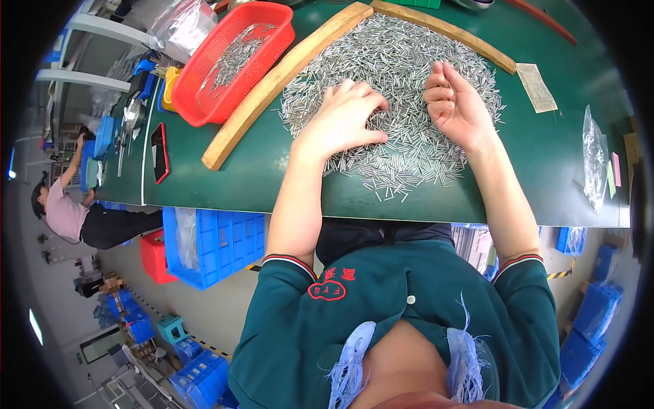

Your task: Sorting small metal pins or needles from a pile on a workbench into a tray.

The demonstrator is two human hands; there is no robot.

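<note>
A wide heap of small metal pins [392, 82] covers the middle of the green table. Over the heap's left side is my left hand [344, 119], palm down, its thumb and fingers spread apart with pins visible between them. My right hand [460, 109] is turned palm up at the heap's right side. Its fingers are curled and the thumb lies against the index finger; whatever they may hold is too small to make out. Two wooden bars border the pins: a long wooden bar [272, 92] on the left and another wooden bar [449, 34] at the back.
Beyond the left bar stands a red plastic basket [197, 112] with more pins inside. A phone [159, 153] lies left of it. On the right are a paper slip [536, 87] and a clear plastic bag [595, 160]. Blue crates [218, 245] stand below the table; another person [68, 211] works far left.
</note>
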